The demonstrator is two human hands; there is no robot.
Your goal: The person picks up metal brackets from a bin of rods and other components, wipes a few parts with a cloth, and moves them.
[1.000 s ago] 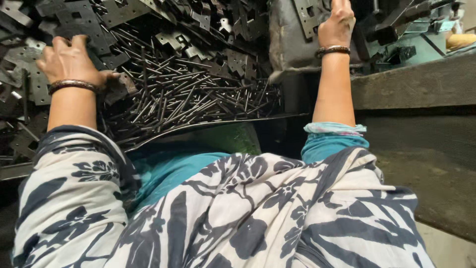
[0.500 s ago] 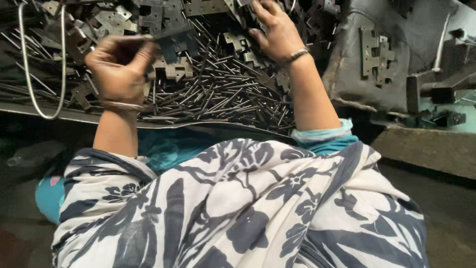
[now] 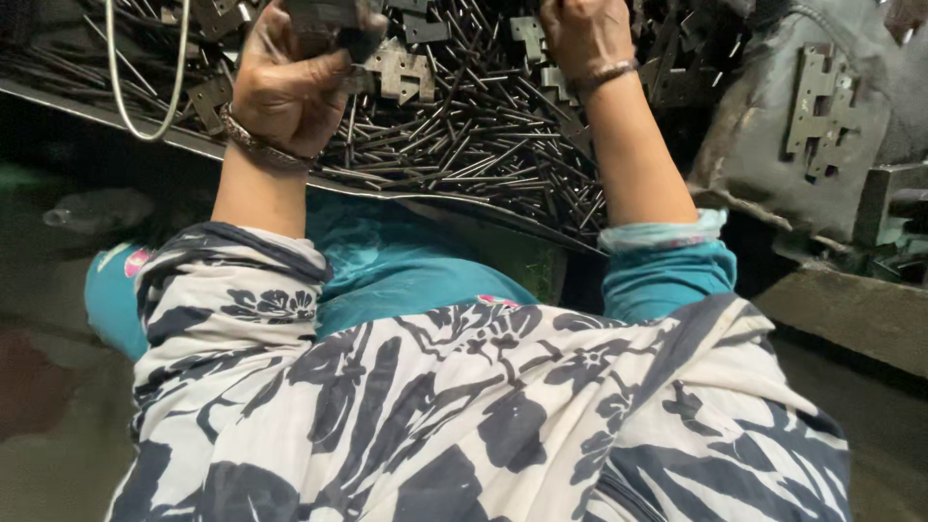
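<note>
My left hand [image 3: 290, 82] is raised over a heap of thin dark metal pins [image 3: 464, 145], its fingers closed around a dark flat metal plate [image 3: 333, 24] at the top edge of the view. My right hand [image 3: 580, 34] reaches into the same heap further right, fingers curled down among pins and notched steel plates [image 3: 401, 72]; what it grips is cut off by the frame edge. Both wrists carry bangles. A black-and-white flowered cloth over teal sleeves fills the lower view.
The pins lie on a dark sheet tray [image 3: 464, 215] with a raised front edge. A bent wire loop [image 3: 145, 97] hangs at the left. At right stands a grey machine block [image 3: 773, 145] with a notched plate [image 3: 822, 106] on it, and a ledge [image 3: 851, 309] below.
My right hand left the block at the right and came down into the pin heap. My left hand lifted off the pile, now closed on a plate. The view swung right and down.
</note>
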